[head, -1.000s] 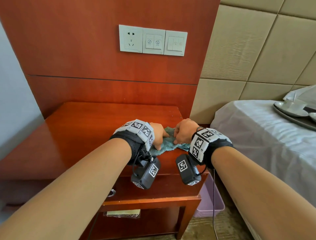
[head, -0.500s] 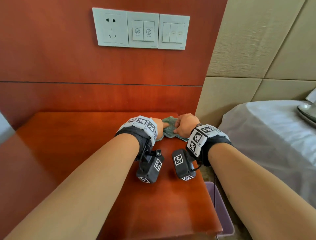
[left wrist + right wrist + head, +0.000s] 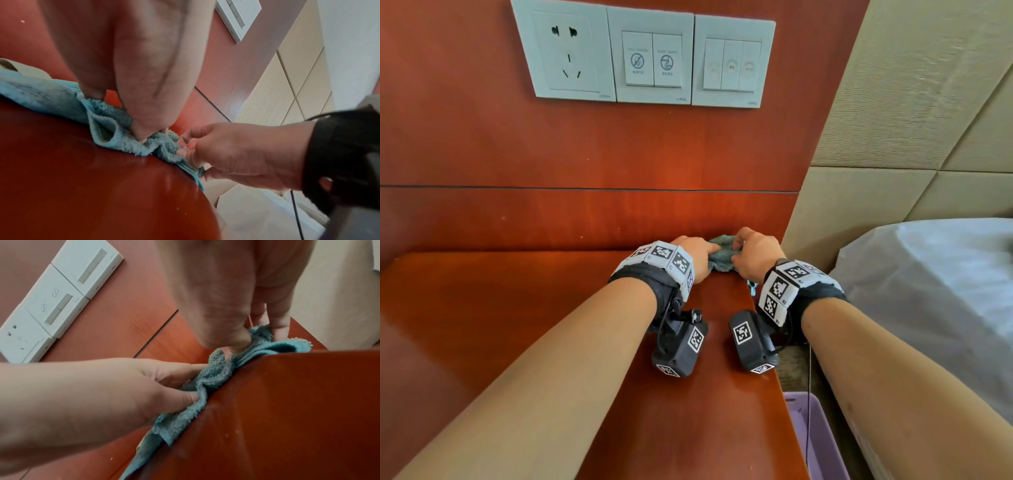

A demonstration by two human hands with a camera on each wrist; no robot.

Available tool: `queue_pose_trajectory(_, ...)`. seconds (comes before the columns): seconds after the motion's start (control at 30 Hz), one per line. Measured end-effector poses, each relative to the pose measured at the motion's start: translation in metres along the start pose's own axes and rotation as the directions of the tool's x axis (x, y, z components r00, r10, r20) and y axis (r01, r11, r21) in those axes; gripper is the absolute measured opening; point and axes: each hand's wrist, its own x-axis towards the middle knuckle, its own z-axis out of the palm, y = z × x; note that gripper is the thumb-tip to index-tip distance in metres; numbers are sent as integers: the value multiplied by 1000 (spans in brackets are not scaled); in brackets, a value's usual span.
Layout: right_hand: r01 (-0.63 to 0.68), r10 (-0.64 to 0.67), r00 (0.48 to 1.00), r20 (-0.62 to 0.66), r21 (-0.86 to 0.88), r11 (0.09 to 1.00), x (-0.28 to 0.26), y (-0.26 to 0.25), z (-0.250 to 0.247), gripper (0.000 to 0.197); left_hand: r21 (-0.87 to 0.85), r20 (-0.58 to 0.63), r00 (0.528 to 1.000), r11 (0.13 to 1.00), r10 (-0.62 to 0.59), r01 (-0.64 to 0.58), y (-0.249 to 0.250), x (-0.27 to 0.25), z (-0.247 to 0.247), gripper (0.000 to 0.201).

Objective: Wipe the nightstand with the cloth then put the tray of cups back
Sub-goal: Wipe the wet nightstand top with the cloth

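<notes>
A teal fluffy cloth (image 3: 722,256) lies bunched at the back right corner of the red-brown nightstand (image 3: 517,308), close to the wall panel. Both hands hold it from either side. My left hand (image 3: 709,249) pinches its left part with curled fingers, and my right hand (image 3: 738,247) pinches its right part by the nightstand's right edge. In the left wrist view the cloth (image 3: 115,129) is crumpled between my left fingers (image 3: 144,100) and the right hand (image 3: 236,149). In the right wrist view the cloth (image 3: 216,374) hangs slightly over the edge. The tray of cups is out of view.
A white socket and switch plate (image 3: 643,58) sits on the wood wall above. A beige padded headboard (image 3: 893,102) and a bed with a white sheet (image 3: 945,274) are on the right. A purple bin (image 3: 815,438) stands on the floor beside the nightstand.
Both hands have pushed the cloth from the nightstand's front right back toward the wall. My head has moved closer, and the tray on the bed has left the view.
</notes>
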Motion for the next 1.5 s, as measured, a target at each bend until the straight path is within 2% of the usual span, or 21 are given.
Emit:
queue_pose_trajectory(0.13, 69, -68, 998, 10, -62, 996, -6, 1, 2, 27, -22, -80, 996, 999, 31, -33, -6, -5, 3, 59)
queue_pose_trajectory(0.2, 82, -82, 997, 8, -84, 993, -9, 0, 1, 31, -48, -80, 996, 998, 38, -42, -13, -7, 6, 59)
queue_pose_trajectory(0.33, 107, -100, 994, 50, -164, 981, -12, -11, -2, 37, -128, -162, 986, 991, 26, -48, -29, -12, 18, 53)
queue_pose_trajectory(0.47, 103, -72, 990, 122, -270, 957, -6, -28, 0, 43, -170, -154, 988, 984, 21, -48, -40, -18, 20, 54)
queue_pose_trajectory(0.53, 127, -88, 986, 139, -305, 944, -5, -40, 3, 44, -155, -89, 996, 988, 10, -24, -49, -22, 15, 58)
queue_pose_trajectory(0.6, 176, -128, 979, 161, -327, 929, -6, -56, 10, 43, -112, 14, 1000, 994, -13, 15, -64, -29, 8, 65)
queue_pose_trajectory(0.67, 224, -167, 968, 185, -354, 908, -7, -79, 20, 41, -109, 35, 998, 993, -47, 50, -84, -42, 1, 64)
queue_pose_trajectory(0.8, 301, -229, 947, 224, -373, 878, -8, -131, 38, 32, -180, -39, 996, 981, -85, 77, -126, -77, -1, 50)
queue_pose_trajectory(1.0, 375, -298, 922, 247, -375, 848, -18, -193, 58, 18, -269, -77, 986, 955, -151, 125, -186, -99, 7, 44)
queue_pose_trajectory(1.07, 390, -313, 916, 250, -377, 840, -22, -213, 65, 16, -319, -126, 971, 935, -204, 155, -209, -100, 15, 44)
queue_pose_trajectory(1.17, 422, -351, 903, 247, -363, 831, -29, -246, 77, 22, -365, -209, 925, 903, -318, 228, -248, -103, 27, 44)
queue_pose_trajectory(1.23, 434, -367, 898, 243, -351, 830, -34, -267, 86, 22, -407, -192, 917, 878, -350, 250, -272, -108, 31, 45)
queue_pose_trajectory(1.4, 453, -398, 889, 227, -304, 838, -47, -306, 105, 29, -389, -190, 918, 885, -349, 255, -318, -123, 33, 40)
queue_pose_trajectory(1.5, 485, -421, 869, 259, -284, 827, -51, -321, 111, 19, -377, -208, 914, 890, -349, 255, -337, -128, 34, 42)
